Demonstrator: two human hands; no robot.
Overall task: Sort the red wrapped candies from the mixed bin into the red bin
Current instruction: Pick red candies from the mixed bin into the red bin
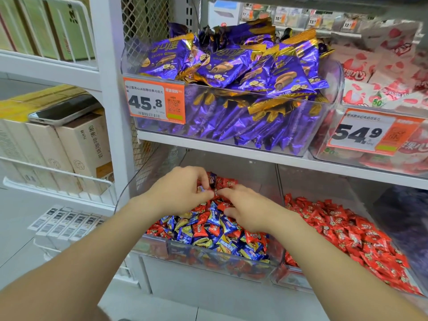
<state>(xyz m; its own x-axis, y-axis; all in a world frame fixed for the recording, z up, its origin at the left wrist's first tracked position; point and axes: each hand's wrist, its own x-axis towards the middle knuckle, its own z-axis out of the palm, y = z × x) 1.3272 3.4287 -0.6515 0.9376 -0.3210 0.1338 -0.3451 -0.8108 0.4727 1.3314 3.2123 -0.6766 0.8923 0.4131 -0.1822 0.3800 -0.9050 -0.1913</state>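
Observation:
The clear mixed bin (220, 257) on the lower shelf holds a heap of red, blue and yellow wrapped candies (208, 230). To its right stands the red bin (292, 277), filled with red wrapped candies (347, 230). My left hand (183, 188) hovers over the back of the mixed heap with its fingers curled round a few red candies (209, 181). My right hand (247, 210) lies palm down on the heap beside it. Its fingers are stretched out, and the index tip touches a red candy close to my left fingertips.
On the shelf above, a clear bin of purple snack packs (231, 72) with a 45.8 price tag (154, 101) overhangs the work area. A bin of white-and-red packs (382, 72) stands to its right. On the left, a phone (64, 110) lies on boxes behind wire racks.

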